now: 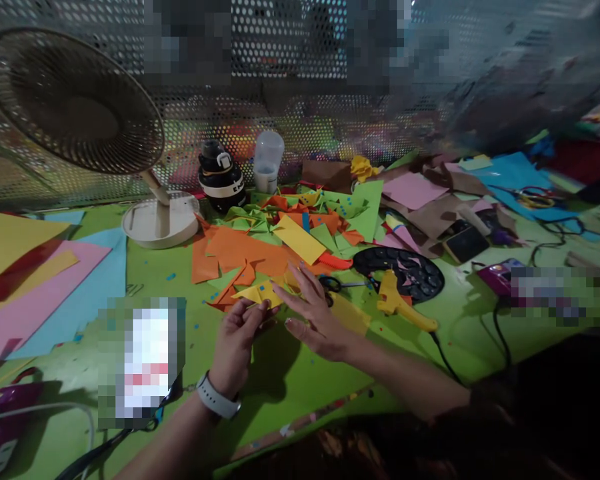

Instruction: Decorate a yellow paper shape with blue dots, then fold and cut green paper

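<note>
My left hand (pixel 243 337), with a pale watch band on its wrist, pinches a small yellow piece of paper (pixel 261 293) that bears blue dots. Close on the right, my right hand (pixel 314 313) has its fingers spread, the fingertips near the yellow piece; I see nothing held in it. Just beyond both hands lie orange paper (pixel 245 250) and a heap of green and orange scraps. A yellow strip (pixel 300 239) rests on that heap. Scissors (pixel 347 285) with dark handles and a yellow glue gun (pixel 403 303) lie to the right of my right hand.
At the back left stands a fan (pixel 160 223), beside a black bottle (pixel 221 180) and a clear-topped container (pixel 269 163). A black tray (pixel 425 273) holds paper bits. Colored sheets (pixel 75 267) and a lit phone (pixel 147 360) lie left. Purple power strips (pixel 500 277) and cords sit at both sides.
</note>
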`<state>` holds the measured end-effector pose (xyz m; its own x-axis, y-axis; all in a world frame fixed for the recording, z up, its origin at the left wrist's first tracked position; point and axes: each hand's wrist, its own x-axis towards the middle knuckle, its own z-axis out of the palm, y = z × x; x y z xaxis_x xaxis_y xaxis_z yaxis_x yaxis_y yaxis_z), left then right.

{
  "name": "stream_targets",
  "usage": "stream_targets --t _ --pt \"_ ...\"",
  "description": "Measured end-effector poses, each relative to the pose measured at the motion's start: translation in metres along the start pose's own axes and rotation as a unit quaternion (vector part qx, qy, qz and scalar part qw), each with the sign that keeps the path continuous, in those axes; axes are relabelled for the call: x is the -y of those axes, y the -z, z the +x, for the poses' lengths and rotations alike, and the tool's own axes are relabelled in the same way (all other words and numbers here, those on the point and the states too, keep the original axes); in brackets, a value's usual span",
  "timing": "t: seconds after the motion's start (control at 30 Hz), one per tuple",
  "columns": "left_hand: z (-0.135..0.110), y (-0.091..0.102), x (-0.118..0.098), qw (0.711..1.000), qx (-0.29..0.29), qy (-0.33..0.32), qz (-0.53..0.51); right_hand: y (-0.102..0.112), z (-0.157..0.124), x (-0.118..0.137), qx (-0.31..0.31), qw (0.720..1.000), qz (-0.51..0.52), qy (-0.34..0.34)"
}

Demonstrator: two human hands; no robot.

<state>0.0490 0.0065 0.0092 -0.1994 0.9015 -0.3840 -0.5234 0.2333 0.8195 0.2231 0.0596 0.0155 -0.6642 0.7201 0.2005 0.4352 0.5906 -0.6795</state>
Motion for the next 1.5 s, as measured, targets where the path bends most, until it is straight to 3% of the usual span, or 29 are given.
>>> stream_targets --t 0.23,0.67,1.03,1.23,1.5 --pt "0.0 -0.001 0.004 1.0 0.012 0.004 -0.003 -0.004 0.001 0.001 -0.011 0.992 -0.115 0.052" --pt "-0.001 -0.004 0.005 0.999 0.001 0.016 -0.032 -0.007 0.001 0.001 -0.04 0.987 -0.139 0.073" --pt "0.0 -0.001 0.008 1.0 -0.001 0.015 -0.018 0.0 0.0 0.0 -0.073 0.987 -0.115 0.083" --pt "0.001 0.0 0.016 0.999 0.004 -0.026 0.033 -0.006 0.007 0.0 -0.22 0.974 -0.037 0.029" --pt "-0.002 -0.005 0.014 0.993 0.024 -0.061 0.103 -0.008 0.009 -0.001 -0.197 0.98 0.032 -0.009"
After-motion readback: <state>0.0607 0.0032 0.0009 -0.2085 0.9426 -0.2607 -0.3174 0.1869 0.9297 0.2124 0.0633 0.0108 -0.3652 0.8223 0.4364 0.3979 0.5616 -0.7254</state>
